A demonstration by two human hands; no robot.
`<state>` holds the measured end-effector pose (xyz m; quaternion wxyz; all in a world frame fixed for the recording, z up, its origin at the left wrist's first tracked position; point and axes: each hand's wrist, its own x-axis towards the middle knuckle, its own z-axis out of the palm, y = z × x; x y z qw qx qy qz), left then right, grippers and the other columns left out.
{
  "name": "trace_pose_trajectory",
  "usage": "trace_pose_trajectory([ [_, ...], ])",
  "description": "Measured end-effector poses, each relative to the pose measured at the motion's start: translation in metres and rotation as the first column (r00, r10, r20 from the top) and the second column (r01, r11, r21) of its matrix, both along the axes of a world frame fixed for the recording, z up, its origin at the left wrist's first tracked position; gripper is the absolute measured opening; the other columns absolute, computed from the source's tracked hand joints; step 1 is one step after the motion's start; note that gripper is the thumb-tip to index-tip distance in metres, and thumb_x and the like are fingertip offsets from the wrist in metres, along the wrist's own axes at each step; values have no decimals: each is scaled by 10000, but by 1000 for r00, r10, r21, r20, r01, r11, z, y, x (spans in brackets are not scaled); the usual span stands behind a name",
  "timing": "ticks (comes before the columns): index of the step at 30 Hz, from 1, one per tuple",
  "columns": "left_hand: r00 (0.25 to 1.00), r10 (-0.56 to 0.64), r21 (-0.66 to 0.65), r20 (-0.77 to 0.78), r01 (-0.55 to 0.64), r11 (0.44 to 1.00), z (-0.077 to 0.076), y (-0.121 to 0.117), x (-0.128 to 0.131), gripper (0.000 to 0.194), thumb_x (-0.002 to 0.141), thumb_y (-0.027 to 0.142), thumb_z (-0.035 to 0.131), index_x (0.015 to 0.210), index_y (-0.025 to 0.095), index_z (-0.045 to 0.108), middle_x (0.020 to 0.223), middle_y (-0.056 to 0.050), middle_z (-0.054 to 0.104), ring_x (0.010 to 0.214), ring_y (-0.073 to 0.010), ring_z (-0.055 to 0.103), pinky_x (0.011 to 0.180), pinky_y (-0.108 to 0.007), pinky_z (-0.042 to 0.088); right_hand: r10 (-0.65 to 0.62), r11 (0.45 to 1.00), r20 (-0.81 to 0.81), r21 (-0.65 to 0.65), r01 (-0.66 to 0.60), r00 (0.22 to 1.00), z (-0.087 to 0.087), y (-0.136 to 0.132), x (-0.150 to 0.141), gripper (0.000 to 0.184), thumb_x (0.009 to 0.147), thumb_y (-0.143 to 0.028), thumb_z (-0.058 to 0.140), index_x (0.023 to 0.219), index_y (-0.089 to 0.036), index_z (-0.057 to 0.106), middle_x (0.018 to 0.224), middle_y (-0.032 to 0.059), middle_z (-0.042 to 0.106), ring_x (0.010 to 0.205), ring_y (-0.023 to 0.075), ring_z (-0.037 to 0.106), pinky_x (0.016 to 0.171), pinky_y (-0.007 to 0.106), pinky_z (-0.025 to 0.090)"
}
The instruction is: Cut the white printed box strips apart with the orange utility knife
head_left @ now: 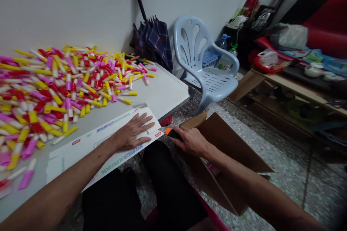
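My left hand (132, 132) lies flat with its fingers spread on a long white printed card (81, 153) marked "BLIND BOX", pressing it onto the white table (162, 94). My right hand (190, 141) grips an orange-and-black utility knife (172, 133), whose tip is at the card's edge near my left fingers. The blade is too small to make out. Beyond the card, a large heap of plastic tubes (62, 86) in yellow, pink, red and white covers the table's left side. Under my right forearm stands an open brown cardboard box (230, 140).
A plastic chair (206, 68) and a folded plaid umbrella (153, 41) stand by the wall beyond the table. My dark-clothed knees are below the card. A wooden shelf (284, 86) with assorted items runs along the right, above a speckled floor.
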<state>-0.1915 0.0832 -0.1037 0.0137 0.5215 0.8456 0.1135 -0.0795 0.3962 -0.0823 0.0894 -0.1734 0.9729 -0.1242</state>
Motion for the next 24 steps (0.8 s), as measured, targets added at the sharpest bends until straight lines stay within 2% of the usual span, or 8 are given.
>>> trace_pose_trajectory([
  [10, 1000, -18, -64, 21, 19, 998, 0, -5, -2, 712, 1037, 555, 530, 1670, 330, 296, 1748, -43, 241, 1634, -320, 173, 1334, -558, 155, 132, 991, -20, 3, -132, 991, -12, 33, -21, 560, 1083, -559, 417, 1529, -231, 499, 1209, 128, 731, 893, 264, 721, 728, 346, 475],
  [15, 999, -18, -20, 46, 19, 1000, 3, -3, 0, 714, 1019, 565, 557, 1656, 326, 338, 1725, -51, 305, 1619, -331, 225, 1332, -561, 171, -12, 996, -111, -84, 2, 994, -20, 49, -31, 567, 1077, -532, 451, 1526, -192, 514, 1247, 155, 721, 984, 290, 727, 775, 360, 518],
  [19, 998, 9, 18, 55, -10, 1000, 5, -3, 1, 741, 1005, 573, 580, 1652, 293, 352, 1709, -77, 339, 1603, -325, 275, 1330, -553, 209, 27, 988, -103, -149, -42, 994, -24, 53, -28, 587, 1066, -573, 464, 1532, -220, 516, 1190, 140, 740, 941, 279, 731, 778, 371, 537],
  [22, 997, 56, 74, 49, -60, 995, 6, 0, 0, 745, 988, 603, 600, 1619, 253, 415, 1680, -96, 400, 1559, -307, 381, 1320, -511, 275, -69, 968, -94, -246, 44, 993, -28, 60, -18, 551, 1069, -556, 466, 1488, -209, 551, 1189, 142, 746, 978, 286, 733, 823, 389, 558],
  [24, 996, 84, 98, 20, -86, 991, 8, 4, -1, 704, 988, 597, 606, 1578, 235, 477, 1637, -103, 471, 1514, -301, 454, 1296, -493, 335, -75, 956, -76, -288, 50, 994, -28, 64, -11, 528, 1069, -546, 475, 1455, -200, 573, 1201, 148, 744, 995, 287, 732, 859, 400, 562],
])
